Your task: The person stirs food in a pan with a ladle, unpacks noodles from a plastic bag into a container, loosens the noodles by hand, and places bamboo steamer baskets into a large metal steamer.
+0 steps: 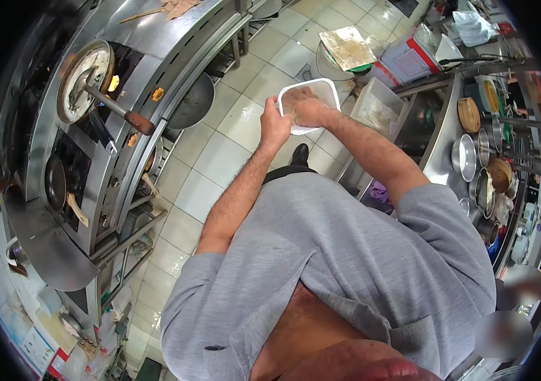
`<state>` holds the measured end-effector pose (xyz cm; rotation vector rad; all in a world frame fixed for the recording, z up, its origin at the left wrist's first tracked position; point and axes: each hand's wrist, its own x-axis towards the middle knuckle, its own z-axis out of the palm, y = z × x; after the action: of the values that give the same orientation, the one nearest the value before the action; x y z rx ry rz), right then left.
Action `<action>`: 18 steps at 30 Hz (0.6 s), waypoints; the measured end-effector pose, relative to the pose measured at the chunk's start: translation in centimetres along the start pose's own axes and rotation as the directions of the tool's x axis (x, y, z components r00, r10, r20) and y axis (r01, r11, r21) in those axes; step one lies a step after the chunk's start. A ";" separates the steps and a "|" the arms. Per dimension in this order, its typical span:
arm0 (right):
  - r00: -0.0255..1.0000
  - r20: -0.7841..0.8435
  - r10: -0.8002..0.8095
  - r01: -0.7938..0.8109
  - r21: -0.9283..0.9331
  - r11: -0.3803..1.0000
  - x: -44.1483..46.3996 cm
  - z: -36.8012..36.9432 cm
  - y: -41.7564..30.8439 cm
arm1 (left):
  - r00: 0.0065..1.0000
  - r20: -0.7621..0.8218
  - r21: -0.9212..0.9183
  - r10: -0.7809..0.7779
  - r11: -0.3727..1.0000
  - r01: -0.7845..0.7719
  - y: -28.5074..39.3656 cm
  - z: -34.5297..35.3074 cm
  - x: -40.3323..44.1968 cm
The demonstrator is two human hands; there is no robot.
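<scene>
A: Where is the tub (329, 95) held?
B: In front of the body, above the tiled floor (204, 166), with the stove (170, 35) to the left and the counter (438, 159) to the right.

A: How is it gripped?
B: Its left side is grasped near the rim by the left hand (275, 125). The right hand (311, 112) is sunk inside; whether anything is pinched there cannot be told, as the fingers are blurred and partly hidden. Nor can the contents be made out.

A: What could go wrong?
B: The tub could be tipped, it is judged, if its far side were pressed harder by the right hand than can be countered by a grip on one side. By a slick palm, that grip would be weakened further. Anything inside could be spilled near the shoe (301, 154), and on tiles whose shiny patches may be wet, footing could be lost.

A: Is anything risked at the stove?
B: What looks like a flame (114, 83) is seen beside the pan (112, 61), which is touched by neither hand. Its contents could be scorched if attention were held by the tub. The tool (138, 122) is laid across its rim, grip toward the stove's front; if caught by an elbow, it could be knocked off.
</scene>
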<state>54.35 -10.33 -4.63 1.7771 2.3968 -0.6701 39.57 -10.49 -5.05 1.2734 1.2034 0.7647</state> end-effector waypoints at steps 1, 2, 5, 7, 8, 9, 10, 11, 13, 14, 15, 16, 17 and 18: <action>1.000 -0.001 0.019 -0.019 0.012 1.000 0.0 -0.4 0.0 | 1.000 -0.003 0.010 0.017 1.000 -0.017 -0.2 0.0 0.2; 1.000 -0.002 0.023 -0.023 0.012 1.000 -0.1 -0.3 0.3 | 1.000 0.002 0.010 0.019 1.000 -0.019 -0.4 0.1 0.4; 0.998 -0.050 0.027 -0.019 0.145 0.989 -0.1 0.6 0.7 | 1.000 0.004 -0.047 -0.019 0.999 0.019 -1.5 0.0 0.6; 0.978 -0.087 0.189 -0.146 0.360 0.921 0.0 1.0 1.0 | 1.000 -0.012 -0.009 -0.023 1.000 0.023 -2.3 0.4 0.8; 0.974 -0.089 0.210 -0.164 0.363 0.917 -0.1 1.3 1.1 | 1.000 0.009 -0.010 -0.022 1.000 0.022 -2.8 0.6 1.0; 0.963 -0.115 0.242 -0.181 0.387 0.904 0.0 1.7 1.2 | 0.999 0.014 -0.037 -0.030 0.999 0.031 -3.3 0.7 1.2; 0.951 -0.141 0.276 -0.197 0.411 0.890 0.1 2.0 1.3 | 0.999 0.019 -0.063 -0.038 0.997 0.039 -3.7 0.9 1.5; 0.936 -0.079 0.343 -0.285 0.405 0.869 0.3 2.3 1.4 | 0.998 0.034 -0.067 -0.061 0.996 0.063 -4.2 1.1 1.6; 0.911 -0.015 0.412 -0.375 0.388 0.842 -0.2 1.6 1.0 | 0.992 0.069 -0.058 -0.105 0.992 0.109 -3.1 1.3 1.2; 0.888 0.053 0.456 -0.443 0.362 0.820 -0.4 1.1 0.6 | 0.985 0.079 -0.050 -0.153 0.986 0.157 -2.3 1.4 0.9; 0.859 0.098 0.503 -0.507 0.300 0.808 -0.6 0.6 0.4 | 0.978 0.100 -0.034 -0.185 0.981 0.189 -1.8 1.4 0.8; 0.852 0.100 0.513 -0.517 0.307 0.799 -0.8 0.0 0.2 | 0.976 0.113 -0.027 -0.187 0.981 0.191 -1.9 1.7 0.9; 0.816 0.113 0.567 -0.570 0.326 0.754 -1.1 -0.6 -0.1 | 0.974 0.135 -0.020 -0.180 0.983 0.184 -1.9 1.9 1.0; 0.777 0.128 0.617 -0.618 0.344 0.707 -1.3 -0.8 0.0 | 0.973 0.155 -0.013 -0.173 0.984 0.177 -1.7 2.1 1.1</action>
<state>54.92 -11.18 -3.47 2.5229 1.5301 -1.0505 41.56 -10.44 -7.16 1.1650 1.1588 0.5427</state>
